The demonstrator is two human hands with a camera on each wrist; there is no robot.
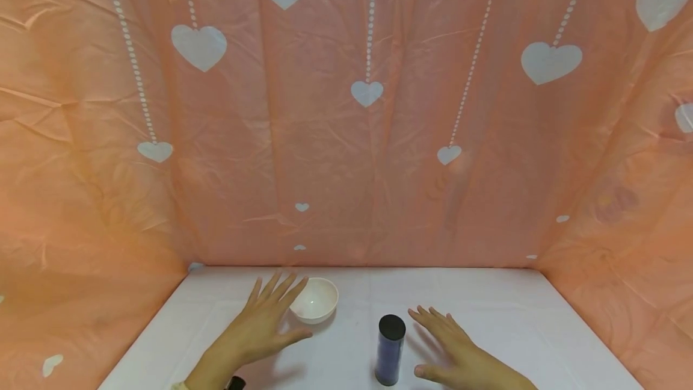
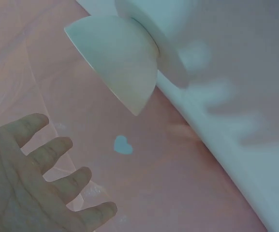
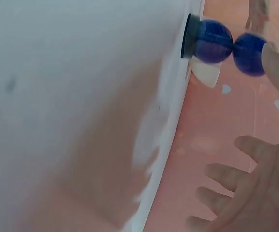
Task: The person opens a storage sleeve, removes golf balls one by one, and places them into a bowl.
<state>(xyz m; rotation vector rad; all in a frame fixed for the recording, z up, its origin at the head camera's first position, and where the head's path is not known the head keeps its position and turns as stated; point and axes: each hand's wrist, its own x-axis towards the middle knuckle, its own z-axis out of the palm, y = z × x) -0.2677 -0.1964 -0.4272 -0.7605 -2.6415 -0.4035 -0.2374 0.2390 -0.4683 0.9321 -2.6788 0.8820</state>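
A small white bowl (image 1: pixel 316 304) stands upright towards the back of the table, left of centre. My left hand (image 1: pixel 258 330) hovers at its left with fingers spread, and the fingertips overlap the rim in the head view. In the left wrist view the bowl (image 2: pixel 115 60) shows its side and foot, apart from the fingers (image 2: pixel 52 154). A clear tube (image 1: pixel 389 354) with a black lid stands upright nearer the front; round blue balls (image 3: pixel 214 41) show inside it in the right wrist view. To its right my right hand (image 1: pixel 452 348) is held with fingers extended, holding nothing.
A white cloth covers the table (image 1: pixel 520 318). Orange sheeting (image 1: pixel 325 167) printed with white hearts walls in its back and both sides. The hands cast shadows on the cloth. A dark band (image 1: pixel 236 383) sits at the left wrist.
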